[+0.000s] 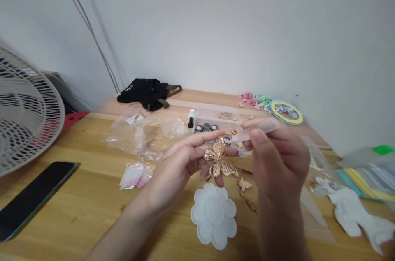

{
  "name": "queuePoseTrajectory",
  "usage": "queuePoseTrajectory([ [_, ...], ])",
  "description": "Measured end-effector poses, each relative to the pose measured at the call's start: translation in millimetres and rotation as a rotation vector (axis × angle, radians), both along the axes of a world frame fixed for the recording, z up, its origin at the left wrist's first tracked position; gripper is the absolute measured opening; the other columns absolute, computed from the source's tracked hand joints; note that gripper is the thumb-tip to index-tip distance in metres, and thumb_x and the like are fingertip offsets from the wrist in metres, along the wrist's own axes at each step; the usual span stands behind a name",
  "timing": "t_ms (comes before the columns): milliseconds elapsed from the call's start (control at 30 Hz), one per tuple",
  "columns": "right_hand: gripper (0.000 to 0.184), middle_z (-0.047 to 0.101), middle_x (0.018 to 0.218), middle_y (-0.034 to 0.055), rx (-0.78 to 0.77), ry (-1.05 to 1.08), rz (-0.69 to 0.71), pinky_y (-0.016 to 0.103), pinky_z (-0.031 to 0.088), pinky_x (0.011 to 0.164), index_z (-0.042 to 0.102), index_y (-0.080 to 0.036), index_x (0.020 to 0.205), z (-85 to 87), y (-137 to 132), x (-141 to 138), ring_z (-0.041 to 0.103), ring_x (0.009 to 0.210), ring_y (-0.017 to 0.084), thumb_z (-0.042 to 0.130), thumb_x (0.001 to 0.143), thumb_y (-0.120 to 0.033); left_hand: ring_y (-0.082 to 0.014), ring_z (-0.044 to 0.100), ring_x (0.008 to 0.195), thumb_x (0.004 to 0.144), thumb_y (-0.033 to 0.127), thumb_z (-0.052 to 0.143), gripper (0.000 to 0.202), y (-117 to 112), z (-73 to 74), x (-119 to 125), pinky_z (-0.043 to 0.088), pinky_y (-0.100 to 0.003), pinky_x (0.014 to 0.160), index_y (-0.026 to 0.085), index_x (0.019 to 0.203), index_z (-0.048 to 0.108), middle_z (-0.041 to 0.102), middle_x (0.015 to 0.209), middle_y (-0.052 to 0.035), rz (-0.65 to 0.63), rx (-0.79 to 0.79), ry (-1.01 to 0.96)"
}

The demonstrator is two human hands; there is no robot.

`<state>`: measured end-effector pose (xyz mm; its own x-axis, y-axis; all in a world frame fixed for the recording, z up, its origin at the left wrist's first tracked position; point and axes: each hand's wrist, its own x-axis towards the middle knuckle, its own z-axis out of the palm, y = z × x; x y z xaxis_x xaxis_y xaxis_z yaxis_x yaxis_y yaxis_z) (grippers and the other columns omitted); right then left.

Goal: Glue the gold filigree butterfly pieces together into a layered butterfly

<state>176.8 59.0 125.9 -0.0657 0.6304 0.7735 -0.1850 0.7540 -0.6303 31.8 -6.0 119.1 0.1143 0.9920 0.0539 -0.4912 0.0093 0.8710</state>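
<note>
My left hand (182,162) pinches a gold filigree butterfly (219,160) between fingers and thumb, above the wooden table (80,203). My right hand (279,158) grips a clear plastic applicator tube (256,130), its tip pointing at the butterfly's upper wing. Directly below lies a white flower-shaped palette (214,215). A smaller gold butterfly (244,185) rests on the table just right of the palette.
A clear box (217,114) with gold pieces and small pots, and a small bottle (191,118), stand behind. Crumpled plastic bags (145,133), pink sachets (135,174), a phone (32,197), a fan (24,117), a black pouch (146,92), and paper items at right (354,207).
</note>
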Motion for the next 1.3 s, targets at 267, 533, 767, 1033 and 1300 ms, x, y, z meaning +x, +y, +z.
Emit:
queuePoseTrajectory([
  [267,0.008,0.061,0.078,-0.0015,-0.035,-0.034,0.004,0.024,0.05,0.056,0.067,-0.023,0.084,-1.4,0.5,2.6,0.056,0.065,0.011,0.061,0.083,-0.018,-0.0119,0.064,0.064,0.083,0.016,0.058,0.039,-1.4,-2.3,0.5,0.047,-0.023,0.057,0.023,0.121,0.065,0.075,0.101,-0.007,-0.01,-0.014,0.084],
  [533,0.007,0.057,0.074,-0.0028,-0.188,-0.003,0.225,0.018,0.047,0.046,0.066,-0.022,0.079,-0.8,0.7,5.5,0.054,0.06,0.008,0.063,0.085,-0.021,-0.0112,0.063,0.062,0.082,0.019,0.068,0.046,-2.4,0.0,4.7,0.049,-0.022,0.055,0.024,0.127,0.059,0.074,0.09,-0.0046,0.028,-0.01,0.209],
  [767,0.02,0.056,0.062,-0.0037,-0.213,0.015,0.216,0.018,0.044,0.044,0.064,-0.02,0.069,-2.0,2.6,4.4,0.047,0.048,0.005,0.064,0.087,-0.029,-0.0106,0.059,0.061,0.082,0.02,0.067,0.05,-6.4,2.0,6.7,0.049,-0.023,0.057,0.027,0.13,0.058,0.069,0.076,0.0002,0.121,-0.005,0.386],
  [1033,0.013,0.051,0.055,-0.0055,-0.233,-0.017,0.106,0.016,0.036,0.037,0.067,-0.02,0.074,-1.2,-0.7,1.7,0.041,0.042,0.004,0.062,0.085,-0.025,-0.0111,0.059,0.065,0.083,0.019,0.065,0.05,-7.4,5.0,8.7,0.048,-0.023,0.056,0.027,0.131,0.056,0.07,0.086,-0.0013,0.114,0.01,0.415],
  [1300,0.011,0.058,0.06,-0.0029,-0.198,-0.026,0.081,0.018,0.039,0.036,0.068,-0.019,0.074,-1.8,1.7,3.1,0.048,0.045,0.007,0.06,0.08,-0.02,-0.0122,0.059,0.063,0.085,0.018,0.059,0.044,-6.9,6.4,9.0,0.045,-0.024,0.057,0.022,0.129,0.059,0.07,0.077,-0.0019,0.061,0.01,0.279],
])
